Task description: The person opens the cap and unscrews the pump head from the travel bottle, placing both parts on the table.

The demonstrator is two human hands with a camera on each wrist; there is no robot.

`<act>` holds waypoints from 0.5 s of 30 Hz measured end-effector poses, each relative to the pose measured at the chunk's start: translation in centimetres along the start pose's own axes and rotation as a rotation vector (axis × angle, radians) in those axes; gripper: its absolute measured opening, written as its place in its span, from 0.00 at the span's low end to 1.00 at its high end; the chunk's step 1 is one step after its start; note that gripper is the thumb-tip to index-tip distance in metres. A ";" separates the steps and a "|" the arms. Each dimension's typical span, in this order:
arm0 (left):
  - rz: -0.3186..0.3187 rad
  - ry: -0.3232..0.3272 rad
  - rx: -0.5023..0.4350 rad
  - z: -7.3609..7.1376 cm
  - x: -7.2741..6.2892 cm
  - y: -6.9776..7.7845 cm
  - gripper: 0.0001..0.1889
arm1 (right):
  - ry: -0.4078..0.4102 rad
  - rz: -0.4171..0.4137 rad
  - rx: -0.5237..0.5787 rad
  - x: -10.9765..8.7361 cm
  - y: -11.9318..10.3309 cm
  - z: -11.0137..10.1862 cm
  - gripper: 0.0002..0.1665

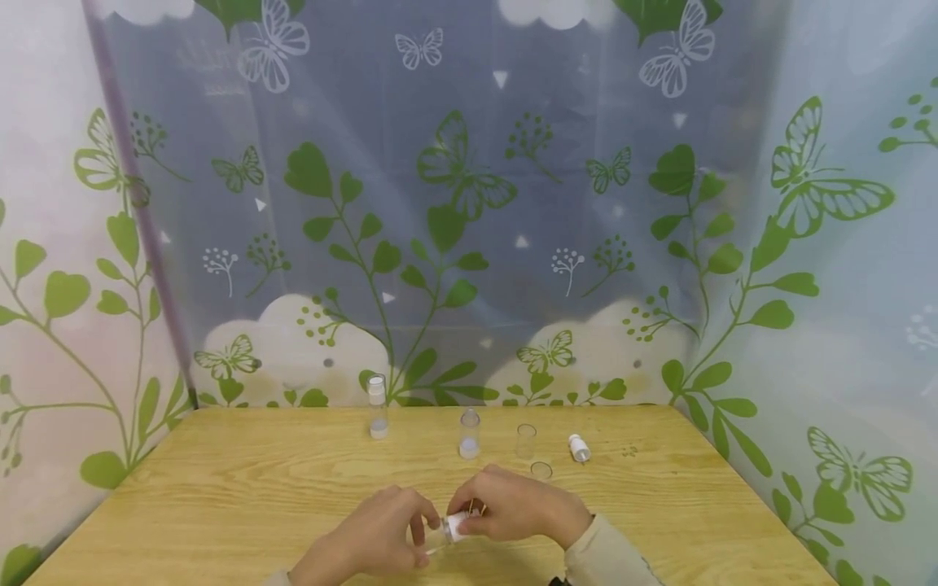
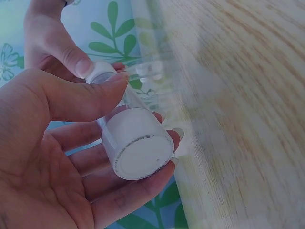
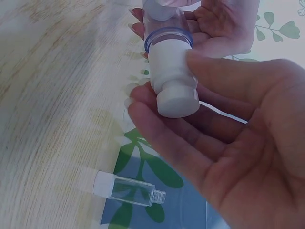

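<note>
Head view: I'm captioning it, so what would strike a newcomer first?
Probably the blue-grey sheet printed with green leaves and butterflies, hanging behind the yellow wood-grain table. Next, at its near side, the bare left hand and right hand, holding a small white-and-clear cylindrical bottle between them.

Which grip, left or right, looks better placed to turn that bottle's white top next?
Probably the person's right grip: it holds the white top. The left grip holds the bottle by its other end, so it seems better suited to steadying it.
</note>
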State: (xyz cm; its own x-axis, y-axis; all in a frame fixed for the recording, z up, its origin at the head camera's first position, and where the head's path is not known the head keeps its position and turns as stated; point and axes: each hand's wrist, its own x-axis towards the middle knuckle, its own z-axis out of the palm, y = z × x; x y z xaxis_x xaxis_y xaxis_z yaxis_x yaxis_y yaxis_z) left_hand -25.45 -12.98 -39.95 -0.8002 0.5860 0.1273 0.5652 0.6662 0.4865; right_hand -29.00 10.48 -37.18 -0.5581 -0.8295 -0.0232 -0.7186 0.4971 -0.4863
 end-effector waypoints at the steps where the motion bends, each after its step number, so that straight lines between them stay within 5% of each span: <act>1: -0.001 -0.001 -0.003 0.0 0.0 0.0 0.18 | 0.003 0.001 0.001 0.0 0.0 0.0 0.11; 15: 0.001 0.000 -0.022 0.2 -0.1 -0.1 0.18 | 0.054 -0.020 -0.022 0.2 0.0 0.2 0.12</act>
State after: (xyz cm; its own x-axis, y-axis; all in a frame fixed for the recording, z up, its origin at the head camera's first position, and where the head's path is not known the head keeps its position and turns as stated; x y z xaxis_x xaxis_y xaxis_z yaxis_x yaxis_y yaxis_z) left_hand -25.43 -13.01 -40.14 -0.7997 0.5865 0.1280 0.5615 0.6553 0.5053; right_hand -29.00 10.27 -37.36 -0.5650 -0.8244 0.0338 -0.7381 0.4867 -0.4673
